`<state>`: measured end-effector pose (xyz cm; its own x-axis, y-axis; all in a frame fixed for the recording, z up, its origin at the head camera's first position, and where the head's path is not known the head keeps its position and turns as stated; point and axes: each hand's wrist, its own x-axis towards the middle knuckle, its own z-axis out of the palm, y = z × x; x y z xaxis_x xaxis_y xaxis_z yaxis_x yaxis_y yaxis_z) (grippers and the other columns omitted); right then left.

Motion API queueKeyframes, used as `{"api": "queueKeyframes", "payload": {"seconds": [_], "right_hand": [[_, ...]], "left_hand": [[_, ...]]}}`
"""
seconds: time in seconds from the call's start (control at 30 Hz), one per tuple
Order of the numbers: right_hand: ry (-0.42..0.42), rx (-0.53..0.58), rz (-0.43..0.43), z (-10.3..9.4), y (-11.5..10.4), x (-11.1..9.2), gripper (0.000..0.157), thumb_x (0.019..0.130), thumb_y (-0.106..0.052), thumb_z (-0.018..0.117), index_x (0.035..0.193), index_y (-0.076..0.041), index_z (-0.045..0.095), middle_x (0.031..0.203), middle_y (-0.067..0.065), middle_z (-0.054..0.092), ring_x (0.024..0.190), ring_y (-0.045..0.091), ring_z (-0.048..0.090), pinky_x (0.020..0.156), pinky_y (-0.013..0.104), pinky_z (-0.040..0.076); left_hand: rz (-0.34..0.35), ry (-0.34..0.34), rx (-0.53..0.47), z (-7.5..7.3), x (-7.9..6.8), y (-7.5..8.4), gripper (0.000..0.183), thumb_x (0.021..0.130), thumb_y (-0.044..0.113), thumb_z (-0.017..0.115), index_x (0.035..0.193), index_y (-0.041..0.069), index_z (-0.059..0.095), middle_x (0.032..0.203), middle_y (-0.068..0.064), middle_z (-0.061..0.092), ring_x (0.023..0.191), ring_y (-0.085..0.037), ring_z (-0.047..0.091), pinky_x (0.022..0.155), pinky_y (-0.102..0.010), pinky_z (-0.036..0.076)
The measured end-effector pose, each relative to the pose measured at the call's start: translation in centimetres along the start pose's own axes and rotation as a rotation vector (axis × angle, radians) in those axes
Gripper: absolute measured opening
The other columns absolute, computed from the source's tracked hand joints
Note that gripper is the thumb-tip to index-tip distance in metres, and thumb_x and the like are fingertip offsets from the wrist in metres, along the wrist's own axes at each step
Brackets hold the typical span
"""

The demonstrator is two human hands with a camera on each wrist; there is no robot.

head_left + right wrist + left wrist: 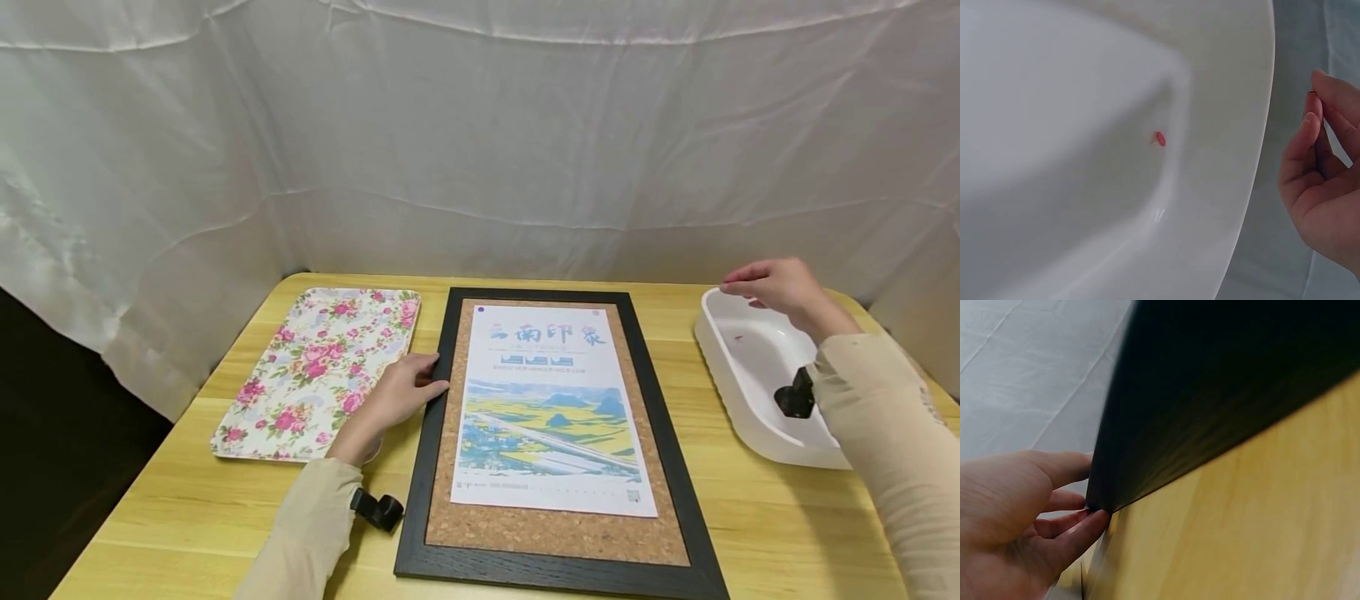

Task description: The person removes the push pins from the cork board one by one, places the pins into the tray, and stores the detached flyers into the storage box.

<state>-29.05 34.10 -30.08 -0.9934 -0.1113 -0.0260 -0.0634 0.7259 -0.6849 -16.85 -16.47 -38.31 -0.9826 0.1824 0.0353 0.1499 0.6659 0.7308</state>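
A black-framed cork board lies flat on the table, with a printed landscape poster on it. A purple thumbtack sits at the poster's top left corner and a pinkish thumbtack at its top right. My left hand rests against the frame's left edge, thumb and fingertips touching it. Over the far rim of a white plastic tub, my right hand pinches a tiny thing, apparently a thumbtack, mostly hidden by the fingertips. One red thumbtack lies in the tub.
A floral tray lies on the table left of the board. The wooden table is bounded at the back by a hanging pale curtain. Black wrist cameras are strapped to both sleeves.
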Motion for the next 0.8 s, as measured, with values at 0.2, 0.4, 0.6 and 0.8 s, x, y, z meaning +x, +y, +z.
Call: {"api": "queueKeyframes", "payload": {"seconds": [0.2,0.4,0.6,0.8], "right_hand": [[0.004,0.017,0.038,-0.1,1.0,0.0,0.045,0.090,-0.027,0.070,0.115,0.011,0.064,0.092,-0.007,0.065,0.085,0.016,0.057,0.066,0.023,0.053],[-0.018,0.049,0.093,-0.1,2.0,-0.1,0.044,0.091,-0.027,0.069,0.115,0.010,0.064,0.095,-0.005,0.064,0.098,0.030,0.054,0.065,0.021,0.051],[-0.041,0.070,0.095,-0.1,2.7,-0.2,0.041,0.092,-0.021,0.068,0.114,0.014,0.063,0.089,-0.009,0.065,0.077,0.001,0.057,0.064,0.020,0.052],[-0.067,0.085,0.103,0.0,3.4,-0.6,0.033,0.093,-0.019,0.066,0.110,0.010,0.067,0.090,-0.010,0.064,0.076,-0.001,0.057,0.066,0.020,0.052]], "left_hand": [[0.009,-0.004,0.008,0.0,0.0,0.0,0.054,0.094,0.015,0.065,0.138,-0.008,0.047,0.131,-0.025,0.053,0.108,-0.033,0.060,0.088,-0.041,0.052],[0.017,-0.007,0.009,0.0,0.0,0.0,0.053,0.094,0.014,0.065,0.138,-0.009,0.047,0.131,-0.025,0.052,0.108,-0.034,0.060,0.087,-0.041,0.052],[0.017,-0.007,0.004,0.1,0.0,0.1,0.054,0.094,0.014,0.065,0.139,-0.009,0.046,0.132,-0.026,0.052,0.108,-0.034,0.060,0.087,-0.041,0.052],[0.013,-0.006,0.005,0.1,-0.1,-0.1,0.054,0.094,0.015,0.065,0.139,-0.008,0.046,0.133,-0.025,0.051,0.108,-0.034,0.060,0.087,-0.041,0.052]]}}
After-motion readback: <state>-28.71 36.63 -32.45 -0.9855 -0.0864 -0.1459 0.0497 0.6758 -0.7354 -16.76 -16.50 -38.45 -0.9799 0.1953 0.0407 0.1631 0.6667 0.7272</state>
